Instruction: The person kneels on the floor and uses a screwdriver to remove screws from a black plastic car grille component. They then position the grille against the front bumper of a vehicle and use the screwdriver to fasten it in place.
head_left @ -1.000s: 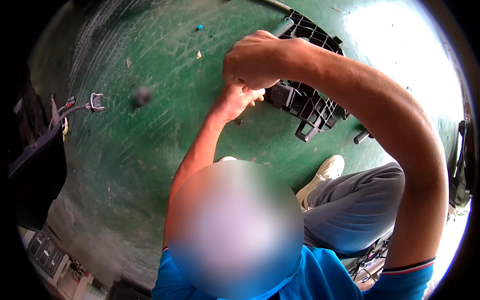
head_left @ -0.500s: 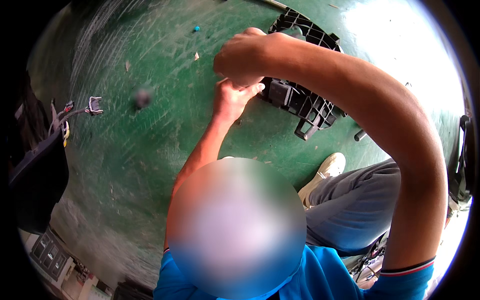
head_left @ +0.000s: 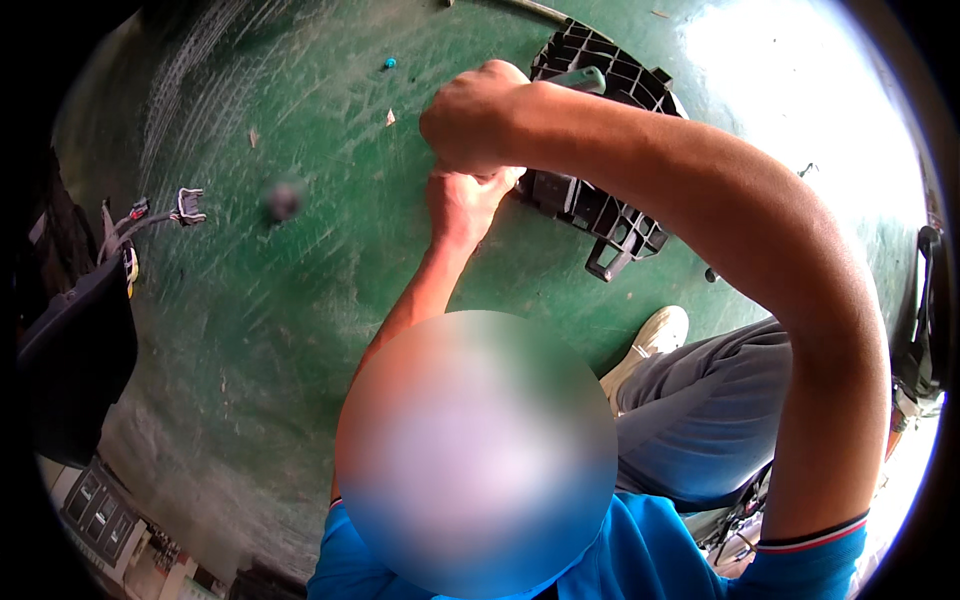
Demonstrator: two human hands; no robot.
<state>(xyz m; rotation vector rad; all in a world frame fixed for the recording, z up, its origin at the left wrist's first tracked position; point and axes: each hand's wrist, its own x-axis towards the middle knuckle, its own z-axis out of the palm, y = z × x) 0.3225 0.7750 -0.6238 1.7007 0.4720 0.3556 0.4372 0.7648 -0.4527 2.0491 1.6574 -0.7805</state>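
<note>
My right hand is closed in a fist at the upper middle, its forearm reaching across from the right. Whatever its fingers hold is hidden. Just below and against it is my left hand, fingers curled and thumb pointing right. What it grips is covered by the right hand. Both are at the left end of a black ribbed plastic part lying on the floor, partly behind my right forearm. A green rounded handle shows above that forearm, over the part; its other end is hidden.
The green floor is scuffed. A small blue cap lies beyond my hands. At left are a cable with a connector and a dark panel. A pale rod lies at the top. My shoe stands near the part.
The green handle now shows longer and lower above my right forearm. My right hand and forearm have shifted slightly. The left hand stays against the right.
</note>
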